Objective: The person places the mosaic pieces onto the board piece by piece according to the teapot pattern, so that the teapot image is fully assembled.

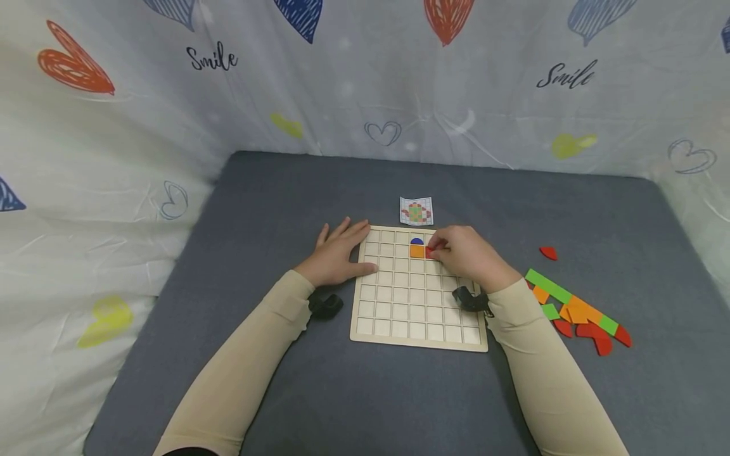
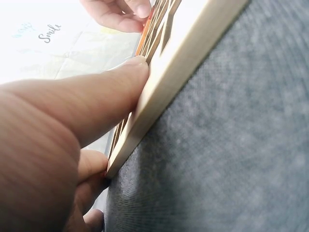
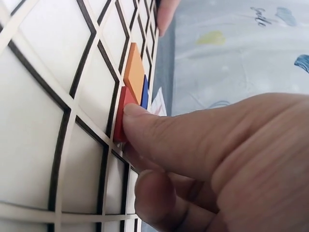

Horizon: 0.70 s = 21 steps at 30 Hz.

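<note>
A wooden grid board (image 1: 391,311) lies on the grey table, with an orange square tile (image 1: 417,251) and a blue half-round tile (image 1: 417,241) in its upper cells. My right hand (image 1: 469,254) pinches a red tile (image 3: 121,118) between thumb and fingers, right at the cell beside the orange tile. Its shape is partly covered by the fingertips. At the board's left side my left hand (image 1: 338,258) rests with fingers spread. The thumb (image 2: 113,92) lies on the wooden rim, and the other fingers touch the upper left corner.
A small pattern card (image 1: 416,211) lies just beyond the board. To the right, partly behind the right sleeve (image 1: 547,373), are several loose green, orange and red tiles (image 1: 577,311). One red tile (image 1: 549,253) lies apart from them. A patterned curtain (image 1: 353,82) hangs behind the table.
</note>
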{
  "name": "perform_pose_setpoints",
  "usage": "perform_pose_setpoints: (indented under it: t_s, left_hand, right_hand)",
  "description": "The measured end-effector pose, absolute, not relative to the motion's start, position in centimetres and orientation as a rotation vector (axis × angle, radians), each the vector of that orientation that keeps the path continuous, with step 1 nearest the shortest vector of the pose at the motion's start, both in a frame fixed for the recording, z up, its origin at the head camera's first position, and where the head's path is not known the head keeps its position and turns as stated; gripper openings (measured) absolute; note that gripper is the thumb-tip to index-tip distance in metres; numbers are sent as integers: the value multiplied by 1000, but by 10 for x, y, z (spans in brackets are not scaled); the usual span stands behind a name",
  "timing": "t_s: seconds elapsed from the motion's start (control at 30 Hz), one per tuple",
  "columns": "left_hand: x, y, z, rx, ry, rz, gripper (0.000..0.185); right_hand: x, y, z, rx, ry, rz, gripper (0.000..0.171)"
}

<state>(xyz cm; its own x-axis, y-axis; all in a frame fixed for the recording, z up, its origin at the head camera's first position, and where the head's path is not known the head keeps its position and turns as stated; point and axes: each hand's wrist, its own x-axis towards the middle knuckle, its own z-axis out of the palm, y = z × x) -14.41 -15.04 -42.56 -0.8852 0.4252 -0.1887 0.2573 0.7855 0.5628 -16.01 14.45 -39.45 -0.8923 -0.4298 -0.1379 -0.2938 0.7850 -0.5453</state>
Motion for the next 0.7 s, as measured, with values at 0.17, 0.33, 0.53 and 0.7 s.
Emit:
perform_pose_setpoints:
  t_s: [0.17,0.33,0.53,0.7]
  left_hand:
    - [-144,-150,-426,531,2675,774,95]
    - [-144,-151,-428,531,2673,781,94]
    - [-144,-151,-427,530,2672,785,94]
    - [-143,-151,-426,534,2670,781,94]
  right_hand:
    - [-158,148,-393,-555,2731,-747,14]
    - [-157,154,-393,-555,2756,-710,17]
    - [-154,164,-391,-525,2777,-682,19]
    - [-151,178,-389,-489,2795,-676,20]
